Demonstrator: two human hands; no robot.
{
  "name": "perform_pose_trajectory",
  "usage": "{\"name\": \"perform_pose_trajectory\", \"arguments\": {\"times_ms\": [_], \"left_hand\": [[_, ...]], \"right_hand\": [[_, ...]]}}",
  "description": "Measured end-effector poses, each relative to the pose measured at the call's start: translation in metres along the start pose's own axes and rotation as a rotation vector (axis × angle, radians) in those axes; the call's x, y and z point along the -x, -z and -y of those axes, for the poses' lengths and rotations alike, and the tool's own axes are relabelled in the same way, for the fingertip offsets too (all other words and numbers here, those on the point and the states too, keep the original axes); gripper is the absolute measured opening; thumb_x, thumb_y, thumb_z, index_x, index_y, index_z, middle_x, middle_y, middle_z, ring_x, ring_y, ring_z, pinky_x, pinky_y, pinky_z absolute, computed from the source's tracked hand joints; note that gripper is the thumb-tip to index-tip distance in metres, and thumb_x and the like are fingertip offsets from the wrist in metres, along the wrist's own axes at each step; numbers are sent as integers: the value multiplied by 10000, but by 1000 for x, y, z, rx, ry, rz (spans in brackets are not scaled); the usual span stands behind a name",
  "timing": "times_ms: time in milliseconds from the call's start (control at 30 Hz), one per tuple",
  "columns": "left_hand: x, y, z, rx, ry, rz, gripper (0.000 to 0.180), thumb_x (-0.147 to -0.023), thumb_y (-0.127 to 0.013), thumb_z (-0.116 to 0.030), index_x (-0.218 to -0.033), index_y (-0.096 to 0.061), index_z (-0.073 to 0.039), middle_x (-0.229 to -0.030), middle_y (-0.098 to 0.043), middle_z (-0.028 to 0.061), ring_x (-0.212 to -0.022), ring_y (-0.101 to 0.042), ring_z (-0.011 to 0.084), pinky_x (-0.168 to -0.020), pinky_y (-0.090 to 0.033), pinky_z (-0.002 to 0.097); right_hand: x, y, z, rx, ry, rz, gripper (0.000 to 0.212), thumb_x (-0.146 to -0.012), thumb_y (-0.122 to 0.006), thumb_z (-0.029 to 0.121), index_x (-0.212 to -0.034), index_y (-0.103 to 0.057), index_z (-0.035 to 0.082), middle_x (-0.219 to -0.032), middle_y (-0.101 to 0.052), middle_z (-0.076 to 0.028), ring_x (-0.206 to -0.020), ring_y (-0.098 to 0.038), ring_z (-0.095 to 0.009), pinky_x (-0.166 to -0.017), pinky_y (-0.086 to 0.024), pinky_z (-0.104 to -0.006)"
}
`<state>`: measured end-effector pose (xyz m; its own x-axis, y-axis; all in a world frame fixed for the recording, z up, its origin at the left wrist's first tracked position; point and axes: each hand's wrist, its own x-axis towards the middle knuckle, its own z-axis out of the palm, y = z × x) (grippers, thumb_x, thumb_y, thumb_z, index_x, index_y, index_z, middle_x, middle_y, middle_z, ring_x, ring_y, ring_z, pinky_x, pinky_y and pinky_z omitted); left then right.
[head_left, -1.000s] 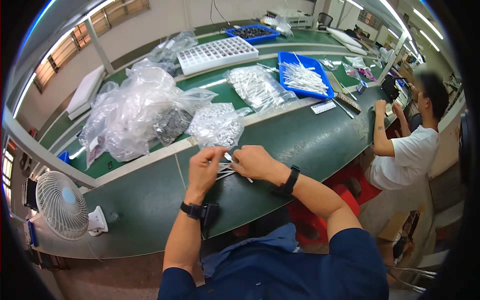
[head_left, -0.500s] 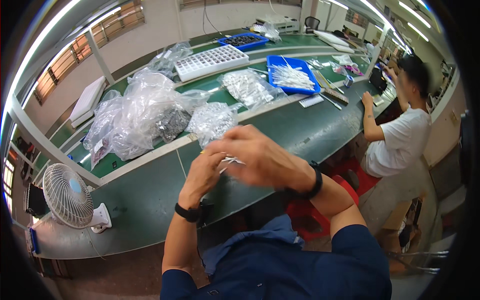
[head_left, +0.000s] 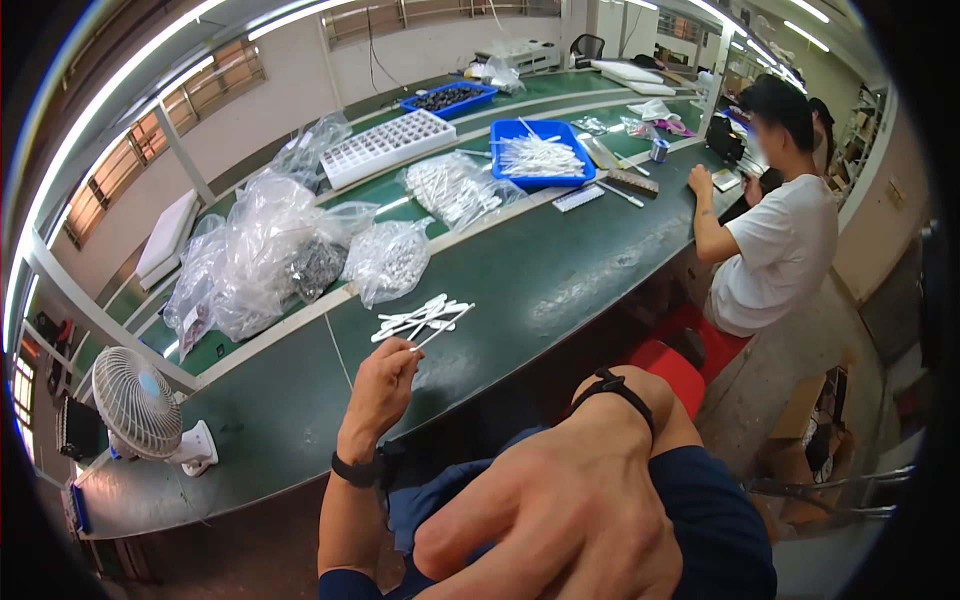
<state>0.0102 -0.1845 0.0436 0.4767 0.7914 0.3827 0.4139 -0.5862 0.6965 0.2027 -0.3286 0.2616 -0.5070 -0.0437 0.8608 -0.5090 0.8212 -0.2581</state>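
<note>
My left hand [head_left: 382, 388] is over the bench with fingers pinched together on a thin white stick [head_left: 444, 327]. Just beyond its fingertips, a small loose pile of white sticks with wider flat ends [head_left: 408, 319] lies on the green bench top. My right hand [head_left: 565, 500] is close to the camera, low over my lap, back of the hand up. Its fingers are curled in, and whatever they hold, if anything, is hidden. A clear bag of small white parts [head_left: 388, 262] rests behind the pile.
Large clear plastic bags [head_left: 255, 250] and a white compartment tray [head_left: 390, 149] stand behind. A blue tray [head_left: 500, 182] holds more white sticks; another blue tray [head_left: 489, 101] holds dark parts. A fan [head_left: 138, 402] is at left. A co-worker [head_left: 775, 240] sits at right.
My hands, together over the bench before, are now apart. The right has come back toward me and the camera. The pile of white sticks now shows beyond my left hand. The view has shifted.
</note>
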Motion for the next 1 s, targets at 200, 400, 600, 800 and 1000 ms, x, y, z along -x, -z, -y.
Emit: {"name": "perform_pose_trajectory", "arguments": {"times_ms": [200,400,600,800,1000], "left_hand": [[-3,-3,-6,-14,1,32,133,-996,-584,-36,-966,-682,48,-952,-666,88,-757,-631,187,-680,-494,296],[15,-1,1,27,61,-25,124,-981,-588,-28,-966,-689,41,-952,-671,104,-771,-654,209,-674,-504,306],[10,-8,7,96,57,-34,132,-985,-586,-37,-968,-702,23,-940,-671,102,-768,-655,215,-664,-503,310],[20,-6,23,69,58,-3,146,-996,-597,-59,-967,-706,33,-961,-682,91,-773,-663,180,-675,-510,292],[14,-5,31,92,175,19,156,-999,-595,-64,-952,-701,39,-965,-686,86,-772,-659,172,-695,-511,285]], "right_hand": [[-3,-5,3,98,168,-142,204,-948,-589,52,-1066,-752,15,-740,-499,-12,-791,-672,-212,-562,-488,-284],[-7,19,12,362,9,49,205,-929,-650,90,-1097,-752,32,-756,-578,-31,-784,-677,-231,-551,-497,-292],[10,27,45,416,-300,158,478,-904,-736,271,-1312,-643,41,-784,-714,-44,-791,-710,-252,-546,-530,-298],[26,51,17,397,-356,37,442,-899,-731,248,-1280,-653,37,-796,-718,-52,-786,-710,-243,-560,-536,-299],[42,60,0,408,-390,-49,405,-895,-726,224,-1247,-662,33,-808,-721,-60,-782,-711,-235,-573,-541,-301]]}}
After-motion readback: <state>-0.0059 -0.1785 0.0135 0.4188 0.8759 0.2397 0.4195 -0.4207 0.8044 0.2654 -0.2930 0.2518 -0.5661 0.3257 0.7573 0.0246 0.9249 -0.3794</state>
